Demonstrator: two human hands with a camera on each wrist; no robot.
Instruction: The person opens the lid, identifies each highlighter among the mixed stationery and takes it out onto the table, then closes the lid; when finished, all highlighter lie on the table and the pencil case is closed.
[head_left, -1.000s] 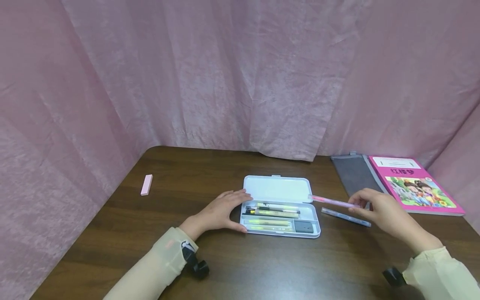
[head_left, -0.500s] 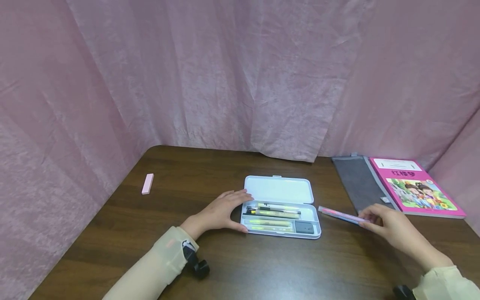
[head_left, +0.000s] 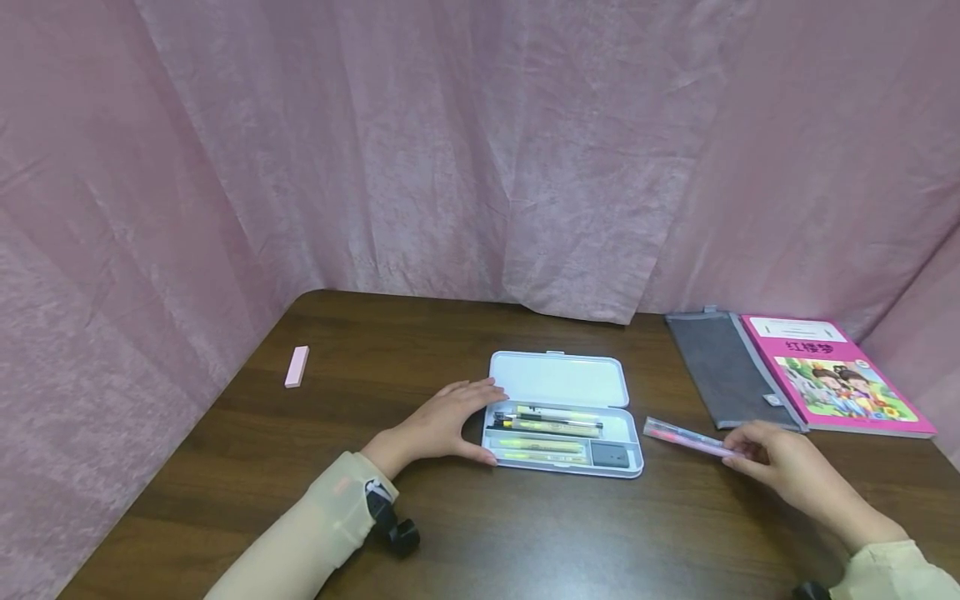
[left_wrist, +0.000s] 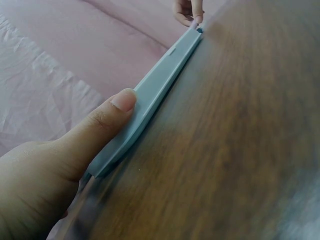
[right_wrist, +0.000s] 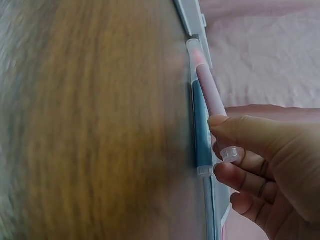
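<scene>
pink book beside a grey pouch, small pink block at far left, pink curtain behind

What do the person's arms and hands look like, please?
The left sleeve and right sleeve are pale cream. A black device sits by the left one; another black piece shows by the right. The left hand and right hand wear no gloves.

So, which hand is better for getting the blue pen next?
Probably the right hand: it's close beside the blue pen, though its fingers are pinching the pink pen. The left hand is farther away, touching the other end of the pencil case.
</scene>
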